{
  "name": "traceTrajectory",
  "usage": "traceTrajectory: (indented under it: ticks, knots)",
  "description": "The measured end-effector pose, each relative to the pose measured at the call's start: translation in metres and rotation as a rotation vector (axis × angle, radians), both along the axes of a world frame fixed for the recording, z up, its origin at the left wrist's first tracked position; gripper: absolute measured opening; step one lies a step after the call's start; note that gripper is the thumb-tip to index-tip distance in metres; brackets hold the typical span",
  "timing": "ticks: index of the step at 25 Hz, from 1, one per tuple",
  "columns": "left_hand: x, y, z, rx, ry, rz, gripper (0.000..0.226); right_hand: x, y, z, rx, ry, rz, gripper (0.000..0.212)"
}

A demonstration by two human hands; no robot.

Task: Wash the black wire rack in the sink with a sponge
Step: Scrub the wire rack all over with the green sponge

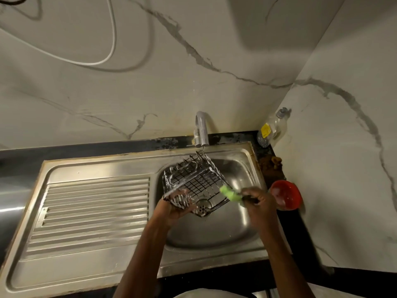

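- Sink (240, 229): a stainless steel basin set into a dark counter; it serves as the reference point for every position below.
- Wire rack (194, 181): a black box-shaped grid, coated in white suds, held tilted above the basin with one corner pointing down toward the drain (203, 204). Its upper edge reaches up just below the tap (202, 129).
- Left hand (176, 206): over the left part of the basin, fingers curled round the lower left edge of the wire rack, gripping it and holding it off the basin floor.
- Right hand (255, 197): over the right part of the basin, fingers clenched round a green sponge (232, 194).
- Sponge: pressed against the right lower edge of the wire rack; the part nearest the right hand is blurred.
- Tap: a grey metal spout at the back rim of the sink, centred above the basin. Whether water is running cannot be determined.
- Draining board (94, 209): the ribbed steel surface directly left of the basin, part of the same sink unit.
- Red bowl (285, 196): on the dark counter just right of the sink, near the right hand but not touching it.
- Clear bottle (272, 127): in the corner behind and to the right of the sink, carrying a yellow label and a grey cap.
- Brown scouring pad (270, 161): on the counter right of the sink, between the clear bottle and the red bowl.
- Wall (150, 87): pale marble-patterned panels rising behind and to the right of the sink.
- White cable (103, 59): hanging in a loop on the wall, well above and left of the sink.
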State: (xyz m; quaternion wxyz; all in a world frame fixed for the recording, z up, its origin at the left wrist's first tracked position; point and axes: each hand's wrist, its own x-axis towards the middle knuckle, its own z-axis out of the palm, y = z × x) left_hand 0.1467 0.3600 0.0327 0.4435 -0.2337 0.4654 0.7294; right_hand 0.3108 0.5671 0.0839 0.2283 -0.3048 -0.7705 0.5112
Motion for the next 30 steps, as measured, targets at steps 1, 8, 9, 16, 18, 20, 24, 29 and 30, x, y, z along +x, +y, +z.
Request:
traceTrajectory:
  ticks: [1,8,9,16,18,20,24,29,30]
  knots:
    - [0.002,0.000,0.000,0.039,-0.017,0.046,0.022,-0.005,0.003,0.003,-0.016,-0.013,-0.079,0.053]
    - [-0.001,0.001,-0.001,0.068,0.057,0.039,0.022,-0.069,-0.020,0.039,0.204,0.169,-0.042,0.029]
    - [-0.001,-0.001,-0.003,0.073,0.063,0.041,0.024,-0.071,-0.027,0.037,0.202,0.192,0.008,0.029]
    - [0.004,-0.017,-0.009,0.139,0.109,0.005,0.019,-0.044,0.013,-0.022,0.093,-0.063,-0.176,0.027]
    - [0.003,-0.014,-0.006,0.128,0.242,-0.079,0.022,-0.049,0.011,-0.020,-0.015,-0.073,-0.212,0.032]
    - [0.000,-0.009,-0.005,0.074,0.343,-0.131,0.018,-0.055,0.008,-0.008,-0.153,-0.029,-0.181,0.035]
    - [-0.009,-0.005,-0.008,-0.076,0.596,-0.326,0.027,-0.054,0.023,0.023,-0.339,0.022,-0.105,0.027]
    - [-0.002,0.003,-0.002,-0.455,0.764,-0.409,0.066,-0.036,-0.003,0.036,-0.083,-0.112,-0.033,0.030]
    - [0.001,0.005,-0.001,-0.463,0.790,-0.420,0.069,-0.034,-0.020,0.035,-0.017,-0.094,0.019,0.027]
